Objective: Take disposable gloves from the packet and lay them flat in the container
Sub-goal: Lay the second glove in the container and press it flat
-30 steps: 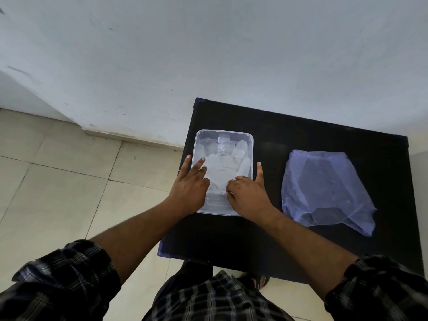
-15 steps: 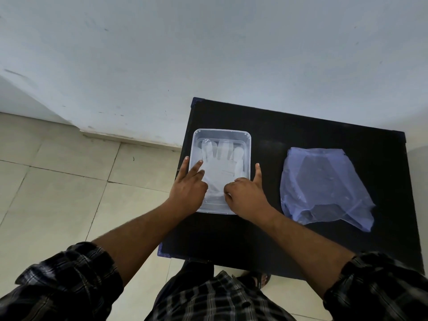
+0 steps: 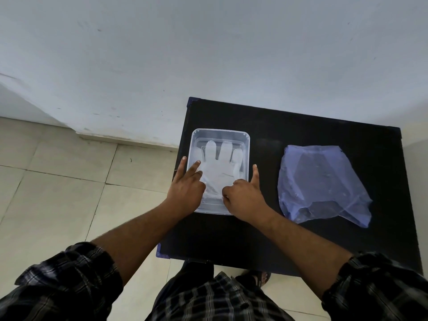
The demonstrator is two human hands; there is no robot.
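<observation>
A clear rectangular plastic container point(image 3: 220, 132) stands on the left part of a black table point(image 3: 301, 126). Inside it a translucent white disposable glove point(image 3: 218, 162) lies flat, fingers pointing away from me. My left hand point(image 3: 186, 187) rests at the container's near left, two fingers spread and pressing on the glove's left side. My right hand point(image 3: 244, 195) sits at the near right, fingers curled down on the glove's cuff, thumb stretched along the container's right wall. The bluish see-through glove packet point(image 3: 322, 181) lies crumpled to the right, apart from both hands.
The table stands against a pale wall point(image 3: 208, 54). Beige floor tiles point(image 3: 58, 181) spread to the left. My checked sleeves and clothes fill the bottom of the view, with a sandalled foot point(image 3: 261, 276) under the table's near edge.
The glove's fingers, bunched a second ago, now lie spread and flat. Both hands have slid back toward the container's near end, and my left fingers have moved to the left side.
</observation>
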